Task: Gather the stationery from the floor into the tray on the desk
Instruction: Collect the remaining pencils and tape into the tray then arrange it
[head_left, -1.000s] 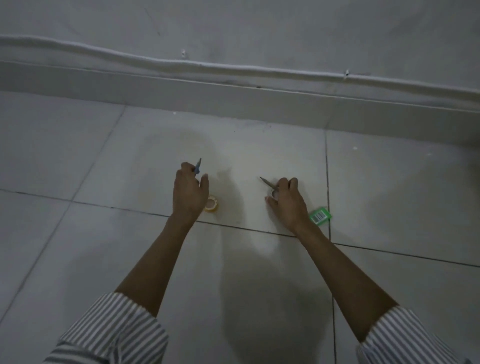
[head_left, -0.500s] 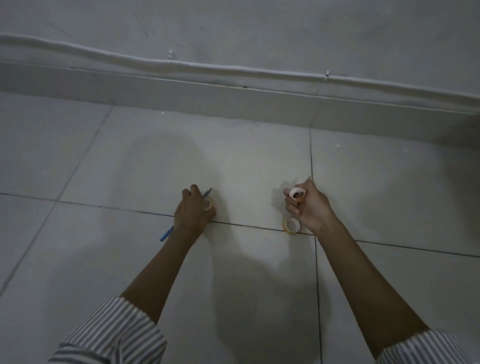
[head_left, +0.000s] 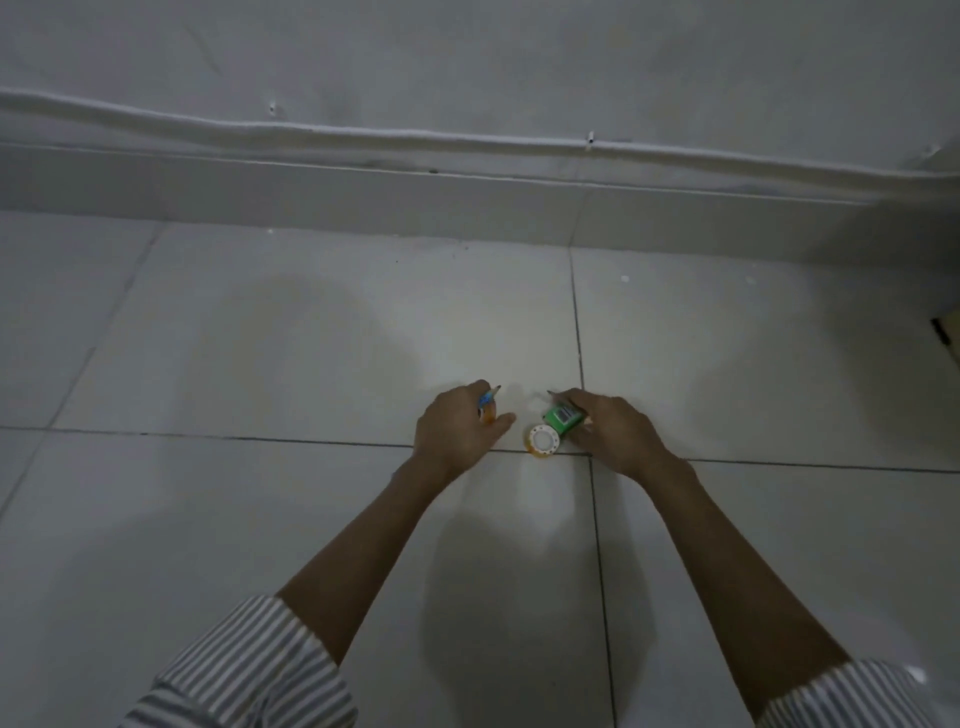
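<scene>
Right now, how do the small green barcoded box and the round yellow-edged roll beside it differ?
Shape: the green box is rectangular; the roll is a ring. Colour: box green with a barcode label, roll yellowish with a white centre. Grip: the right hand holds the box; whether it holds the roll is unclear. Both are small, at the right hand.

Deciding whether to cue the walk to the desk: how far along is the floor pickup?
Done: nothing I can confirm, as the tray and desk are out of view. In hand: the left hand grips a blue pen plus something orange. The right hand holds a green barcoded item, with a yellow-rimmed ring beside it; whether that is held or lying is unclear. Left: carry everything to the tray.
</scene>
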